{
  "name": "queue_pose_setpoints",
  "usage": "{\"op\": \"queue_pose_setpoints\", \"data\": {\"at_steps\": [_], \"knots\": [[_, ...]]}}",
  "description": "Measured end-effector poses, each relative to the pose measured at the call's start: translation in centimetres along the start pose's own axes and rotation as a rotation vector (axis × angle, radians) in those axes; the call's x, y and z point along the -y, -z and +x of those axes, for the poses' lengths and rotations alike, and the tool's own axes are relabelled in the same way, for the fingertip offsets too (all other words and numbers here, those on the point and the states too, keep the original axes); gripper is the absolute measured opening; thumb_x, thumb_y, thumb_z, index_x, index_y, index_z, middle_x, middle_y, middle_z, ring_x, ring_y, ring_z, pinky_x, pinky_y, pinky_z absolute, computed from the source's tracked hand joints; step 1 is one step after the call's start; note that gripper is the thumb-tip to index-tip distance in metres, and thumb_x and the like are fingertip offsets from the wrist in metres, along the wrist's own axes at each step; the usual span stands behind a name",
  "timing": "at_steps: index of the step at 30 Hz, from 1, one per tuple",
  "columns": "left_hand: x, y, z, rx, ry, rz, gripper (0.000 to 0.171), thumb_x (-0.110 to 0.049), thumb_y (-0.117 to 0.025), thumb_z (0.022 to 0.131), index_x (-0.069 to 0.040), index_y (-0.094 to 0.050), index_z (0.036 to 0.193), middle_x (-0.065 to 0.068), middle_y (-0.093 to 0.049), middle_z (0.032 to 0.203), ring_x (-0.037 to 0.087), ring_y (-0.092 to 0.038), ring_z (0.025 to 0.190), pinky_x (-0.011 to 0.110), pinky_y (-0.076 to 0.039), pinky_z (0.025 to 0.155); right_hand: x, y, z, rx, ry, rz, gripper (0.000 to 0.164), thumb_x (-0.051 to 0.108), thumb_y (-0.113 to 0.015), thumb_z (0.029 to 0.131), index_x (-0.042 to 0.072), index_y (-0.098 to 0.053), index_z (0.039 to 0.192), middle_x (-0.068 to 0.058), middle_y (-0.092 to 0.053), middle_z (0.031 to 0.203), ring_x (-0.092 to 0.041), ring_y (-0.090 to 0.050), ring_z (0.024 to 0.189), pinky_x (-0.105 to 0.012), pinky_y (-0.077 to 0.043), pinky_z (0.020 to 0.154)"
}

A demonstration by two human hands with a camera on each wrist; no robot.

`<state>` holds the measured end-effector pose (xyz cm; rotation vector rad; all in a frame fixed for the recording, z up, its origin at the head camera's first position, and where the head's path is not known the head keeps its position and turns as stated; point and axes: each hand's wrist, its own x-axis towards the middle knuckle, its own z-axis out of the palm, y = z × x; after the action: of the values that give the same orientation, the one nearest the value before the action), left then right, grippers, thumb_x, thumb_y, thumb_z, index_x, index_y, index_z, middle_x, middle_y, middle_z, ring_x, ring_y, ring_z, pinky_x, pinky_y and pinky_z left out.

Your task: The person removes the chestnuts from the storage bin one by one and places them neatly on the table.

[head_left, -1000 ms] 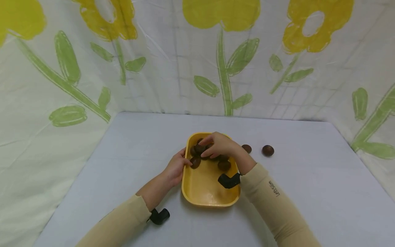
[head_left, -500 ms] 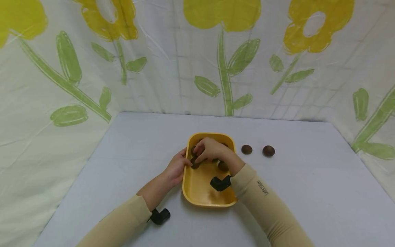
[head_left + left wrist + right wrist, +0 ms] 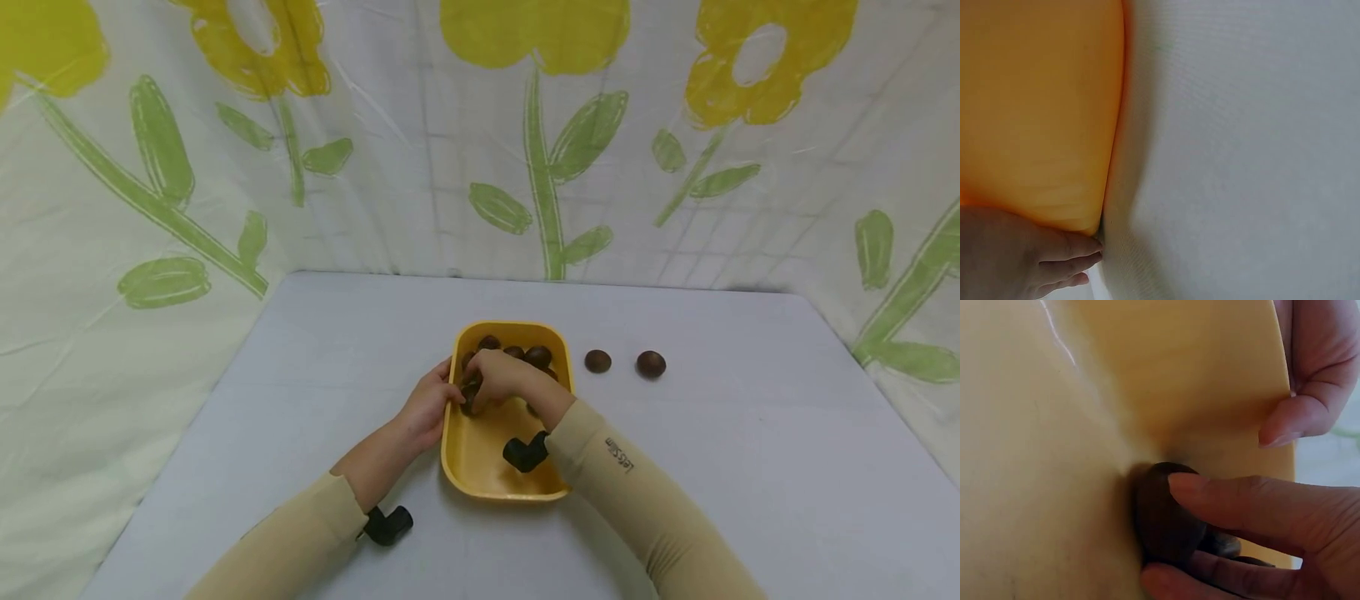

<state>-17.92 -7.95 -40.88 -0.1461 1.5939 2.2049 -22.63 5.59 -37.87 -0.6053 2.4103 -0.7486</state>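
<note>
A yellow plastic tray (image 3: 480, 462) with rounded corners lies on the table, several dark brown chestnuts (image 3: 537, 357) gathered in its far half. My left hand (image 3: 426, 410) grips the left wall, thumb over the rim and fingers outside. Inside the tray, my right hand (image 3: 497, 377) pinches a chestnut (image 3: 1166, 515) between thumb and fingers, close to that same wall. In the right wrist view, more brown pieces show partly behind these fingers. The left wrist view shows the tray's outer wall (image 3: 1041, 125) with the left fingers against it.
Two chestnuts lie on the white table (image 3: 750, 467) to the right of the tray: a nearer one (image 3: 597, 361) and a farther one (image 3: 651, 364). Behind the table hangs a white curtain (image 3: 375, 167) printed with yellow flowers.
My right hand has moved left and slightly nearer inside the tray, its fingers closing on a chestnut by the left wall. My left hand keeps its hold on the tray.
</note>
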Motion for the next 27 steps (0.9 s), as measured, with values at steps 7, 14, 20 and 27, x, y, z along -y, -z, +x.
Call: {"op": "queue_pose_setpoints", "data": {"at_steps": [7, 14, 20, 27], "knots": [[-0.1, -0.1, 0.0, -0.013, 0.001, 0.014, 0.08, 0.016, -0.034, 0.075, -0.005, -0.014, 0.149, 0.013, -0.019, 0.154, 0.027, -0.019, 0.142, 0.043, -0.018, 0.116, 0.5, -0.5, -0.1, -0.019, 0.054, -0.132, 0.037, 0.005, -0.08, 0.066, 0.005, -0.067, 0.101, -0.005, -0.066, 0.094, -0.014, -0.053, 0.079, -0.023, -0.048, 0.072], [0.0, 0.0, 0.0, -0.018, 0.001, 0.01, 0.081, 0.017, -0.034, 0.073, -0.006, -0.016, 0.149, 0.013, -0.021, 0.154, 0.027, -0.019, 0.142, 0.043, -0.018, 0.116, 0.7, -1.1, 0.0, -0.04, 0.042, -0.156, 0.033, 0.008, -0.08, 0.068, 0.007, -0.065, 0.097, -0.003, -0.064, 0.09, -0.014, -0.052, 0.079, -0.025, -0.048, 0.073], [0.0, 0.0, -0.2, -0.022, 0.005, -0.006, 0.081, 0.017, -0.034, 0.073, -0.006, -0.016, 0.149, 0.013, -0.021, 0.154, 0.026, -0.02, 0.142, 0.043, -0.019, 0.116, 0.8, -1.2, 0.0, -0.063, 0.026, -0.193, 0.032, 0.013, -0.08, 0.068, 0.01, -0.066, 0.097, 0.0, -0.063, 0.088, -0.014, -0.054, 0.079, -0.025, -0.048, 0.073], [0.0, 0.0, -0.1, -0.007, 0.002, -0.001, 0.079, 0.016, -0.033, 0.075, -0.004, -0.016, 0.149, 0.014, -0.019, 0.154, 0.028, -0.018, 0.142, 0.043, -0.018, 0.116, 0.7, -0.6, -0.6, -0.086, 0.032, -0.173, 0.021, 0.014, -0.079, 0.07, 0.009, -0.068, 0.088, -0.002, -0.061, 0.081, -0.016, -0.051, 0.074, -0.024, -0.043, 0.064]]}}
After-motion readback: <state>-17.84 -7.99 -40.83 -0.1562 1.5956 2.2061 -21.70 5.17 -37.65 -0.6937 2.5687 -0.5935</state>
